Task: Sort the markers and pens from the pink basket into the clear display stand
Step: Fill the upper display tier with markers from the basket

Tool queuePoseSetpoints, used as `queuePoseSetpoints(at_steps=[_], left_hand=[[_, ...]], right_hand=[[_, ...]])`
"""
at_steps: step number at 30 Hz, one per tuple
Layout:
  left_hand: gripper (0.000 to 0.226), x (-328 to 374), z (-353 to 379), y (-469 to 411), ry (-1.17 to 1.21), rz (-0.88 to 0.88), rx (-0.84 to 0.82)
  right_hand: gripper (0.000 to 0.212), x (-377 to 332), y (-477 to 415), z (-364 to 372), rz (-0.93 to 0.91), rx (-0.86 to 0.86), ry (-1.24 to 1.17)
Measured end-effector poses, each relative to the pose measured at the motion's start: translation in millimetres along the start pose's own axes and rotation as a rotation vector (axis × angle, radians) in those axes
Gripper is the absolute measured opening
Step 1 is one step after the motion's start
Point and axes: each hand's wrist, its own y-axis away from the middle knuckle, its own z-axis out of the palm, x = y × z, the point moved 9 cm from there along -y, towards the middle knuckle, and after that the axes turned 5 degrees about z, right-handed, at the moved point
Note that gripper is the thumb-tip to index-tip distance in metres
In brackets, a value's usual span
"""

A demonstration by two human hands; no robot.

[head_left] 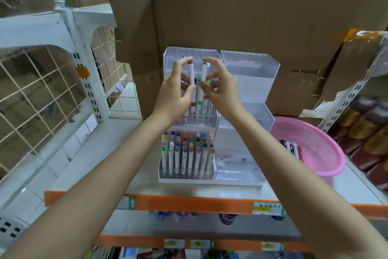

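The clear display stand [249,76] rises in tiers on the shelf, straight ahead. Its bottom left tier is packed with several white markers [188,153] with coloured caps. Over the middle left tier, my left hand [174,93] pinches an upright white marker [191,75] with a reddish tip. Beside it my right hand [220,88] holds a white marker [203,76] with a green cap, also upright. More markers stand in that tier behind my fingers. The pink basket [315,143] sits at the right with a few pens [292,148] left in it.
Large cardboard boxes [241,17] stand right behind the stand. A white wire-grid rack [52,90] is on the left. The shelf has an orange front edge [189,203] with price labels. Brown packaged goods [369,143] fill the right-hand shelf.
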Motion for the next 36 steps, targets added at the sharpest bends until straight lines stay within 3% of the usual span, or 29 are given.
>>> queuePoseSetpoints(at_steps=[12,36], left_hand=[[0.054,-15,10,-16,-0.070,0.155,-0.040],[0.056,-31,16,-12,-0.272,0.217,-0.076]], right_hand=[[0.048,1,-6,5,-0.054,0.149,0.170],[0.048,4,3,9,-0.089,0.160,0.211]])
